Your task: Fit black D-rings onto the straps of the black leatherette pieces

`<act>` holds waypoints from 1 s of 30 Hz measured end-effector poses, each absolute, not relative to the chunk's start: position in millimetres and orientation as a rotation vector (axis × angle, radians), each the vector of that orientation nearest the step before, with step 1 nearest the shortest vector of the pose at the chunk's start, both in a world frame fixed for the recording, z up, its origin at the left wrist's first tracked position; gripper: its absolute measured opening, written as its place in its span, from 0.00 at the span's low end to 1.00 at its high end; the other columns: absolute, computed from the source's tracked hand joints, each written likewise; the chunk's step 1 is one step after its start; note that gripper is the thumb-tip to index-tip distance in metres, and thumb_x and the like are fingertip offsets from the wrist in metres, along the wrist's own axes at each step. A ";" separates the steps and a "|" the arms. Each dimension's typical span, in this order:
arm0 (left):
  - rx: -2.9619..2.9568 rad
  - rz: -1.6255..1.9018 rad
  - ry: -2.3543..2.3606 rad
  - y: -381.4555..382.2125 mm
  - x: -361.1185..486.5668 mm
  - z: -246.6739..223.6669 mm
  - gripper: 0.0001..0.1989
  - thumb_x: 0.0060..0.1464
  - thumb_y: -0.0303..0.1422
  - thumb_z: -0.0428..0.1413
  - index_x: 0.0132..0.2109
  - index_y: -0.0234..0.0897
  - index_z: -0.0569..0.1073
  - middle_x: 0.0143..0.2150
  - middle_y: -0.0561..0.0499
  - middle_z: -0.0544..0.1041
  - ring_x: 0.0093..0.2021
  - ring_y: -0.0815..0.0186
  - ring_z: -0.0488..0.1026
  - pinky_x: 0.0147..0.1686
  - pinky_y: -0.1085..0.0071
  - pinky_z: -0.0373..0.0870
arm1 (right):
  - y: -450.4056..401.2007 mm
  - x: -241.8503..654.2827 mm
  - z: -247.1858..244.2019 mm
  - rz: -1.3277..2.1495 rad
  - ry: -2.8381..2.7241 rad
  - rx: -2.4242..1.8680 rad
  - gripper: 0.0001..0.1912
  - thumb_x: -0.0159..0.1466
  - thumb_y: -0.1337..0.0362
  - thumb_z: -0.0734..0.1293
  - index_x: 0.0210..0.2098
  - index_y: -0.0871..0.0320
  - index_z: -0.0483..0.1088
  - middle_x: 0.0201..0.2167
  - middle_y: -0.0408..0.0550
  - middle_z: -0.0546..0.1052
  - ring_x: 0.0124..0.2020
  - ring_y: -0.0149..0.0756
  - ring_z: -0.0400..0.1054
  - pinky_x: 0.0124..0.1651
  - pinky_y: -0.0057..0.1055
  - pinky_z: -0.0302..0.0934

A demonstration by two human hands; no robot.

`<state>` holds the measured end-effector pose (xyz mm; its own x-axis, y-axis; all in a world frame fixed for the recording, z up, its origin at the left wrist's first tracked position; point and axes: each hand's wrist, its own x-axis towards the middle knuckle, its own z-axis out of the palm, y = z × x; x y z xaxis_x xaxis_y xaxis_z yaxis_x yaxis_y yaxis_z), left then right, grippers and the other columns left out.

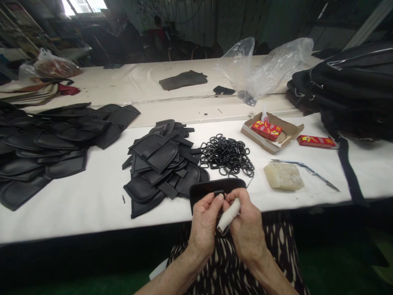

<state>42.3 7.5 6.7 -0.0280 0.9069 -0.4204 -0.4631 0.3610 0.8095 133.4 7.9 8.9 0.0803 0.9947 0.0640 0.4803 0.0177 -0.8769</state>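
Observation:
At the table's front edge, my left hand (204, 219) grips a black leather piece (199, 190) with a rounded, stitched edge. Its thumb presses on a short black strap loop (219, 192) on that piece. My right hand (248, 219) is closed beside it, fingertips pinched at the same strap. A white-wrapped, stick-like thing (229, 215) lies along the right hand; whether it is a tool handle or a wrapped finger I cannot tell. Just beyond the hands are a heap of black metal rings (227, 153) and a pile of similar leather pieces (156, 155).
More black leather pieces (61, 135) cover the left side. To the right lie a yellowish wax-like block (284, 176), slim metal tweezers (310, 170), a cardboard tray (273, 143) with red boxes, and black bags (350, 82). Clear plastic bags (267, 69) sit farther back.

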 end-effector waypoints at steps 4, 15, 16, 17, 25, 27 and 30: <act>0.469 1.170 1.110 8.0 42.6 8.5 0.12 0.49 0.38 0.58 0.28 0.33 0.69 0.24 0.54 0.67 0.23 0.73 0.61 0.23 0.78 0.57 | 7.9 132.8 9.4 0.819 -1.511 -1.575 0.05 0.61 0.62 0.60 0.29 0.55 0.60 0.20 0.38 0.67 0.20 0.28 0.61 0.23 0.23 0.56; 0.474 1.165 1.107 11.1 41.2 8.4 0.12 0.49 0.37 0.58 0.27 0.33 0.69 0.22 0.55 0.67 0.22 0.74 0.60 0.22 0.78 0.57 | 10.6 131.7 7.8 0.817 -1.527 -1.588 0.06 0.61 0.63 0.60 0.28 0.55 0.59 0.19 0.37 0.67 0.19 0.28 0.60 0.22 0.23 0.54; 0.468 1.164 1.106 11.6 40.8 8.2 0.11 0.49 0.37 0.58 0.27 0.33 0.69 0.22 0.55 0.66 0.22 0.74 0.60 0.22 0.78 0.57 | 10.8 131.6 7.3 0.817 -1.526 -1.584 0.06 0.61 0.63 0.60 0.28 0.55 0.59 0.18 0.36 0.67 0.19 0.28 0.60 0.22 0.23 0.54; 0.458 1.165 1.108 12.1 40.4 7.8 0.11 0.49 0.37 0.58 0.27 0.33 0.69 0.22 0.56 0.66 0.22 0.74 0.60 0.22 0.78 0.56 | 10.9 131.4 6.9 0.817 -1.525 -1.577 0.06 0.61 0.63 0.60 0.28 0.55 0.59 0.18 0.36 0.66 0.18 0.27 0.59 0.21 0.23 0.54; 0.423 1.113 1.035 14.8 34.4 5.4 0.11 0.50 0.37 0.57 0.32 0.31 0.74 0.25 0.52 0.72 0.25 0.72 0.67 0.27 0.77 0.63 | 4.5 131.5 9.7 0.776 -1.557 -1.503 0.04 0.62 0.66 0.60 0.30 0.56 0.61 0.20 0.39 0.69 0.19 0.27 0.63 0.22 0.22 0.58; 0.405 1.110 1.028 15.6 33.4 5.9 0.11 0.50 0.37 0.58 0.32 0.31 0.75 0.26 0.50 0.73 0.25 0.71 0.68 0.28 0.76 0.64 | 0.7 133.3 6.3 0.681 -1.618 -1.446 0.02 0.62 0.68 0.60 0.32 0.56 0.63 0.24 0.42 0.72 0.22 0.29 0.67 0.24 0.23 0.61; 0.413 1.127 1.029 16.5 32.5 7.3 0.11 0.49 0.37 0.58 0.31 0.32 0.75 0.26 0.50 0.74 0.25 0.71 0.68 0.29 0.76 0.64 | -5.1 137.4 -4.0 0.465 -1.743 -1.313 0.07 0.63 0.71 0.57 0.37 0.58 0.65 0.36 0.52 0.76 0.32 0.33 0.72 0.32 0.27 0.66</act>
